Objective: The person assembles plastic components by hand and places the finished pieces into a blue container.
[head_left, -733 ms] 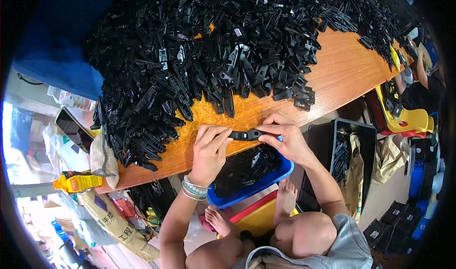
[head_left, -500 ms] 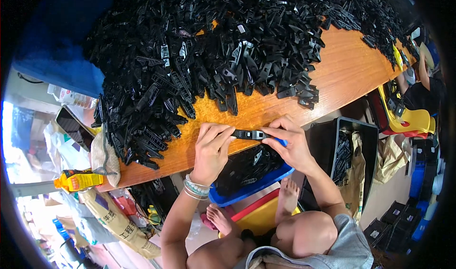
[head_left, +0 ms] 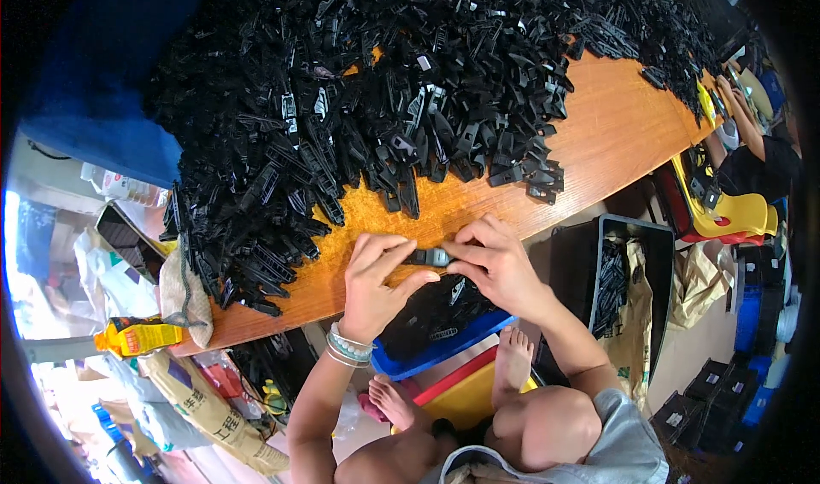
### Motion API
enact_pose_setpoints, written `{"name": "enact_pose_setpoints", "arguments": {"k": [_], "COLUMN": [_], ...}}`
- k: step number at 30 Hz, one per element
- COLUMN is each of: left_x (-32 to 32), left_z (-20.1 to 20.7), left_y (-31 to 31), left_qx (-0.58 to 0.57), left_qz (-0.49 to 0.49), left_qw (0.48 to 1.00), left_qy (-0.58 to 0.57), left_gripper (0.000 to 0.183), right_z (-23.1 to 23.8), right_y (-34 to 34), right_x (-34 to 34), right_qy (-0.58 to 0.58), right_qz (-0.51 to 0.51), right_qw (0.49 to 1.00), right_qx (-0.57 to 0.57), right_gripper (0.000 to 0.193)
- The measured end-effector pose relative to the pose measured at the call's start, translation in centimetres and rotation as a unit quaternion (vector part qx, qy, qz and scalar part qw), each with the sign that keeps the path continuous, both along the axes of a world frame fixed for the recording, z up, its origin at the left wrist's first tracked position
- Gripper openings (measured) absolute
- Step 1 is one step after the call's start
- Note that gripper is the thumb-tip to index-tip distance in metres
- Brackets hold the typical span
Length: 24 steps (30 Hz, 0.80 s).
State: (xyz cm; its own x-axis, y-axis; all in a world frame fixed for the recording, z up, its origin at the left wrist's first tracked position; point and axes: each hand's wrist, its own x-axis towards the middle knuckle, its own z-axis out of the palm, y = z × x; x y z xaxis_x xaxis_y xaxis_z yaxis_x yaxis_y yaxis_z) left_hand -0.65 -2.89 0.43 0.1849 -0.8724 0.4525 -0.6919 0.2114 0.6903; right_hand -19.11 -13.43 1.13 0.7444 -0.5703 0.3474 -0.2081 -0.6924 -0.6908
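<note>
Between my two hands, just above the table's front edge, is a small black plastic part (head_left: 430,258) with a grey, shiny end. My left hand (head_left: 374,281) pinches its left end, with beaded bracelets on the wrist. At the opposite end, my right hand (head_left: 495,266) grips it between thumb and fingers. Fingertips cover both ends of the part. Beyond my hands, a large heap of black plastic parts (head_left: 367,99) spreads over the wooden table (head_left: 611,129). Below my hands stands a blue bin (head_left: 448,345) with black parts in it.
On the right is a black crate (head_left: 658,287) holding parts and brown paper. A yellow bottle (head_left: 141,337) lies by a cloth bag (head_left: 185,296) on the left. Further right, another person (head_left: 752,155) sits near a yellow chair (head_left: 717,215). Paper sacks (head_left: 201,403) lie lower left.
The black part has turned and now shows a shorter length between my hands. My hands have come closer together and slightly lower, and the blue piece by my right fingers no longer shows.
</note>
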Motion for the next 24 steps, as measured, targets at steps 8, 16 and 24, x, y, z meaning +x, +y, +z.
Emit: {"name": "enact_pose_setpoints", "arguments": {"k": [8,16,24], "left_x": [-0.7,-1.1,-0.6], "left_z": [0.3,0.0,-0.2], "left_y": [-4.7,-0.5,1.3], "left_qx": [0.000,0.046,0.010], "left_qz": [0.149,0.121,0.044], "left_qw": [0.978,0.948,0.998], "left_qy": [-0.144,-0.291,-0.046], "left_gripper": [0.024,0.016,0.024], "right_z": [-0.1,-1.0,-0.6], "right_y": [-5.2,-2.9,-1.8], "right_x": [4.7,3.6,1.7], "right_qy": [0.051,-0.070,-0.063], "right_qz": [-0.143,-0.075,-0.127], "right_qw": [0.947,0.975,0.978], "right_qx": [-0.284,-0.198,-0.155], "right_gripper": [0.020,0.028,0.033]}}
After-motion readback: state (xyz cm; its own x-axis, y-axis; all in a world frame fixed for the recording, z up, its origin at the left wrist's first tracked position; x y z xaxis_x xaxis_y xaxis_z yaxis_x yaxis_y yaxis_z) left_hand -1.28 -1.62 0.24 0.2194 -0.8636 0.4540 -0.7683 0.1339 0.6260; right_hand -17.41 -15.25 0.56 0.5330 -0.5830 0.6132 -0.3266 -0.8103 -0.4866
